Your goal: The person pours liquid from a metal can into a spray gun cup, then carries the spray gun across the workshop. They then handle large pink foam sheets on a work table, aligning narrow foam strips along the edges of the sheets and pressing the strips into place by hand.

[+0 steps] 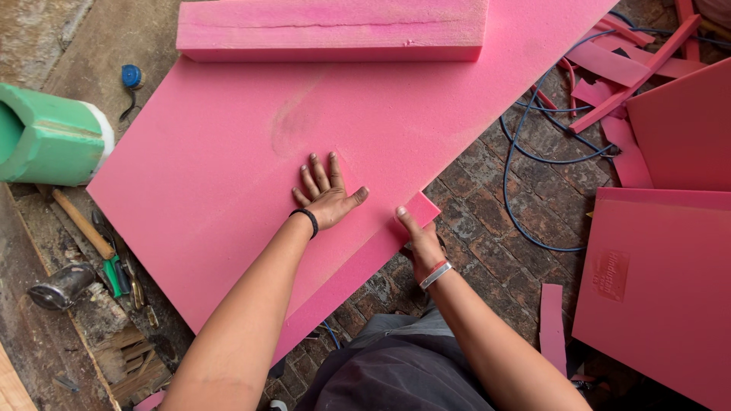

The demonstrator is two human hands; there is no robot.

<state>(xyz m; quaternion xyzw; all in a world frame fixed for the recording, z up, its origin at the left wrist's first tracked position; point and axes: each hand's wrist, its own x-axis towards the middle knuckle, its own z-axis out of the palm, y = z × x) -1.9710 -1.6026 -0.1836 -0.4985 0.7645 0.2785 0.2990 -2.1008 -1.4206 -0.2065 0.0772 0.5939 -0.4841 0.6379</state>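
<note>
A large pink foam sheet (pixel 228 175) fills the middle of the frame, lying slantwise over a brick floor (pixel 487 190). The left hand (pixel 326 195) lies flat on the sheet near its lower right edge, fingers spread wide and palm down, holding nothing; a black band sits on that wrist. The right hand (pixel 421 242) is just right of it, at the sheet's lower right corner, with the thumb on top of the foam and the fingers curled under the edge, so it grips the corner; a red and white band sits on that wrist. A thick pink foam block (pixel 331 30) rests on the sheet at the top of the frame, well apart from both hands. At the upper left lies a green cylinder (pixel 49 137) on its side, with a small blue tape measure (pixel 132 76) above it. Below the cylinder, at the left edge, lie a wooden-handled tool (pixel 82 223), a green-handled tool (pixel 114 275) and a metal can (pixel 61 286). A blue cable (pixel 509 175) loops across the bricks right of the sheet. More pink foam panels (pixel 670 281) lie at the right edge, and pink offcuts (pixel 624 61) are heaped at the upper right. A narrow pink strip (pixel 551 327) lies on the bricks at the lower right.
</note>
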